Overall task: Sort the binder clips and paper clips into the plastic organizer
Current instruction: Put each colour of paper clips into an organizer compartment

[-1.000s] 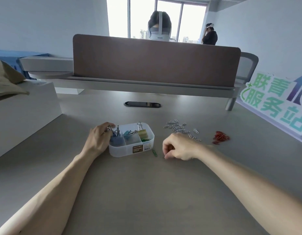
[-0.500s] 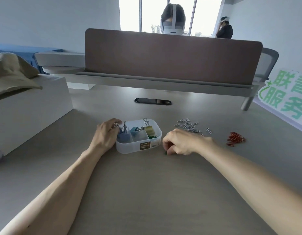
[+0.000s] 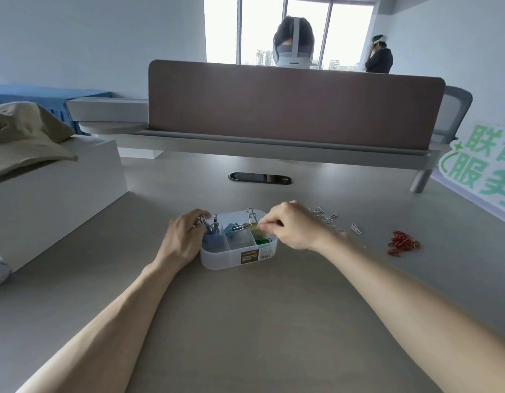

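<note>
A clear plastic organizer (image 3: 231, 260) sits mid-desk, divided into compartments. Blue binder clips (image 3: 213, 239) fill its left part, a lighter blue one (image 3: 231, 227) lies in the middle, and green paper clips (image 3: 261, 240) lie in the right part. My left hand (image 3: 183, 236) grips the organizer's left end. My right hand (image 3: 291, 226) hovers over the right compartment, fingertips pinched together above the green clips; whatever they hold is too small to make out. Silver paper clips (image 3: 329, 219) lie scattered right of the box, and a red paper clip pile (image 3: 403, 243) lies farther right.
A white box (image 3: 52, 191) with a beige hat (image 3: 21, 137) on it stands at the left. A brown divider panel (image 3: 293, 106) closes off the desk's far side, with a cable grommet (image 3: 259, 177) before it. A green-lettered sign (image 3: 484, 171) leans at the right. Two people are beyond the divider.
My right hand lifted from the desk in front of the organizer and moved up over its right compartment. The green clip that lay by the box is gone from the desk. Left hand stayed.
</note>
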A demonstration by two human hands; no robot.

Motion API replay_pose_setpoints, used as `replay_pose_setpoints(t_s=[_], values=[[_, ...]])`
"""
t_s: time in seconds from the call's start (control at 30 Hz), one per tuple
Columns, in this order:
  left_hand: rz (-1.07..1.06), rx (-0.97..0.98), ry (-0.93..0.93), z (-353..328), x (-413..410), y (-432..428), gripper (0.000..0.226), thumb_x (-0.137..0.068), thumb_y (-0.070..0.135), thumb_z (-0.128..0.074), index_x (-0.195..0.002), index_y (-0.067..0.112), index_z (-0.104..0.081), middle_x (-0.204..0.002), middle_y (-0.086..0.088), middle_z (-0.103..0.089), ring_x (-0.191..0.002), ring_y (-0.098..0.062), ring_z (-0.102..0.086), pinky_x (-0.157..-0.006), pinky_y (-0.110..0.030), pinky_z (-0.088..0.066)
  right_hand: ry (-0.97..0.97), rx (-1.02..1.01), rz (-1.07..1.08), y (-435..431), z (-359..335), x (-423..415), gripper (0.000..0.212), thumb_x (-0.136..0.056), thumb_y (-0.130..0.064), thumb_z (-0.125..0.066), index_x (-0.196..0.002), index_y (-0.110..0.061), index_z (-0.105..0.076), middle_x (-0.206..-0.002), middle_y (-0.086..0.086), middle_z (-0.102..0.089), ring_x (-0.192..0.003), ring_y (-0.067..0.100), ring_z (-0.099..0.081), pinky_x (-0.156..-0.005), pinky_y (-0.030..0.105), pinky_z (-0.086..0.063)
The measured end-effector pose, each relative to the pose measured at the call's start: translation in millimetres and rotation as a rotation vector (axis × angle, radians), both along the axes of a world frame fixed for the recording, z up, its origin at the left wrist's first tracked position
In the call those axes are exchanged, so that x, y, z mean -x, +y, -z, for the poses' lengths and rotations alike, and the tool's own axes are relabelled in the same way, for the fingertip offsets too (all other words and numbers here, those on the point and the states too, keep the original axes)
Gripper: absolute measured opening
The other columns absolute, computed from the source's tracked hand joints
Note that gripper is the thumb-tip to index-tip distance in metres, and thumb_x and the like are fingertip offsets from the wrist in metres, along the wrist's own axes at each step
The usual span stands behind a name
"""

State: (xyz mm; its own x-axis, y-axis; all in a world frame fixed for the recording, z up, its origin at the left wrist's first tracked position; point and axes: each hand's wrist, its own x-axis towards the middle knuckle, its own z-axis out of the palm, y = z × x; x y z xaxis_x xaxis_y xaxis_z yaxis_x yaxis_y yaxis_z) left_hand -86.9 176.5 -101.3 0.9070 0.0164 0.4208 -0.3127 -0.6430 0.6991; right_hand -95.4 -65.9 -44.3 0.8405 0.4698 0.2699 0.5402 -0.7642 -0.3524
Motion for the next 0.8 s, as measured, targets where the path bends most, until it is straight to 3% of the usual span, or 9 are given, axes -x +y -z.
replay_pose_setpoints(t_s=[0.1, 0.23, 0.3, 0.37, 0.43, 0.5, 0.57, 0.7, 0.8], values=[[-0.012, 0.008, -0.007, -0.1, -9.0, -2.6, 0.037, -0.070, 0.018, -0.042, -0.096, 0.017, -0.068, -0.062, 0.012, -0.061, -0.062, 0.000, -0.054, -0.055, -0.009, -0.037, -0.071, -0.179, 0.207, -40.0, -3.1, -10.8, 0.016, -0.086, -0.013, -0.059, -0.083, -0.011, -0.075, -0.084, 0.003, -0.075, -0.074, 0.014, -0.062, -0.065, 0.017, -0.039], [-0.026, -0.027, -0.008, -4.0, -30.9, -16.3, 0.039, -0.070, 0.019, -0.040, -0.098, 0.016, -0.067, -0.065, 0.002, -0.063, -0.064, -0.015, -0.055, -0.057, -0.019, -0.040, 0.112, -0.050, 0.536, -113.5, -9.5, -43.0, 0.028, -0.090, -0.017, -0.047, -0.065, -0.015, -0.060, -0.064, 0.007, -0.058, -0.071, 0.035, -0.044, -0.058, 0.032, -0.036], [-0.034, -0.063, -0.032, -4.7, -41.9, -24.2, 0.041, -0.070, 0.018, -0.039, -0.099, 0.013, -0.067, -0.069, -0.002, -0.065, -0.068, -0.021, -0.056, -0.058, -0.027, -0.035, 0.258, -0.058, 0.636, -129.7, -2.1, -51.9, 0.032, -0.096, -0.028, -0.038, -0.092, -0.011, -0.065, -0.092, 0.012, -0.064, -0.090, 0.034, -0.053, -0.073, 0.032, -0.041], [-0.040, -0.078, -0.043, -4.2, -51.2, -30.2, 0.042, -0.070, 0.018, -0.039, -0.099, 0.012, -0.068, -0.069, -0.005, -0.066, -0.070, -0.024, -0.057, -0.059, -0.028, -0.033, 0.438, -0.061, 0.696, -132.8, 18.6, -50.0, 0.053, -0.099, -0.044, -0.029, -0.137, -0.009, -0.042, -0.146, 0.012, -0.042, -0.132, 0.029, -0.040, -0.103, 0.035, -0.033], [-0.028, -0.069, -0.034, -3.5, -58.6, -35.3, 0.041, -0.069, 0.018, -0.039, -0.098, 0.012, -0.068, -0.069, -0.005, -0.066, -0.068, -0.022, -0.056, -0.060, -0.027, -0.038, 0.473, -0.045, 0.704, -125.4, 41.6, -41.0, 0.066, -0.098, -0.051, -0.023, -0.148, -0.010, -0.018, -0.158, 0.010, -0.016, -0.144, 0.027, -0.019, -0.113, 0.036, -0.019], [-0.037, -0.054, -0.027, -3.1, -59.9, -35.2, 0.041, -0.068, 0.018, -0.040, -0.097, 0.012, -0.069, -0.066, -0.002, -0.064, -0.064, -0.014, -0.054, -0.060, -0.014, -0.039, 0.402, -0.023, 0.705, -111.5, 58.8, -39.6, 0.068, -0.098, -0.051, -0.022, -0.149, -0.008, -0.009, -0.160, 0.011, -0.008, -0.147, 0.025, -0.010, -0.116, 0.038, -0.011], [-0.033, -0.048, -0.023, -3.2, -57.8, -38.5, 0.041, -0.069, 0.018, -0.040, -0.097, 0.012, -0.069, -0.066, 0.001, -0.062, -0.063, -0.009, -0.052, -0.060, -0.009, -0.036, 0.307, -0.033, 0.717, -99.8, 68.2, -44.2, 0.068, -0.098, -0.048, -0.022, -0.149, -0.005, -0.009, -0.159, 0.013, -0.009, -0.147, 0.025, -0.009, -0.117, 0.040, -0.008], [-0.029, -0.044, -0.032, -7.2, -53.9, -42.4, 0.044, -0.068, 0.021, -0.038, -0.099, 0.012, -0.069, -0.072, -0.003, -0.065, -0.071, -0.019, -0.056, -0.060, -0.004, -0.036, 0.156, -0.181, 0.611, -78.6, 66.2, -70.5, 0.055, -0.097, -0.044, -0.030, -0.136, -0.006, -0.033, -0.150, 0.014, -0.033, -0.139, 0.029, -0.029, -0.110, 0.041, -0.025], [-0.030, -0.052, -0.036, -8.0, -54.3, -41.2, 0.044, -0.068, 0.021, -0.039, -0.099, 0.011, -0.068, -0.074, -0.003, -0.065, -0.073, -0.021, -0.056, -0.059, -0.003, -0.035, 0.141, -0.114, 0.530, -74.2, 64.0, -91.5, 0.063, -0.092, -0.057, -0.035, -0.142, -0.019, -0.034, -0.156, 0.009, -0.022, -0.145, 0.026, -0.015, -0.115, 0.044, -0.013]])
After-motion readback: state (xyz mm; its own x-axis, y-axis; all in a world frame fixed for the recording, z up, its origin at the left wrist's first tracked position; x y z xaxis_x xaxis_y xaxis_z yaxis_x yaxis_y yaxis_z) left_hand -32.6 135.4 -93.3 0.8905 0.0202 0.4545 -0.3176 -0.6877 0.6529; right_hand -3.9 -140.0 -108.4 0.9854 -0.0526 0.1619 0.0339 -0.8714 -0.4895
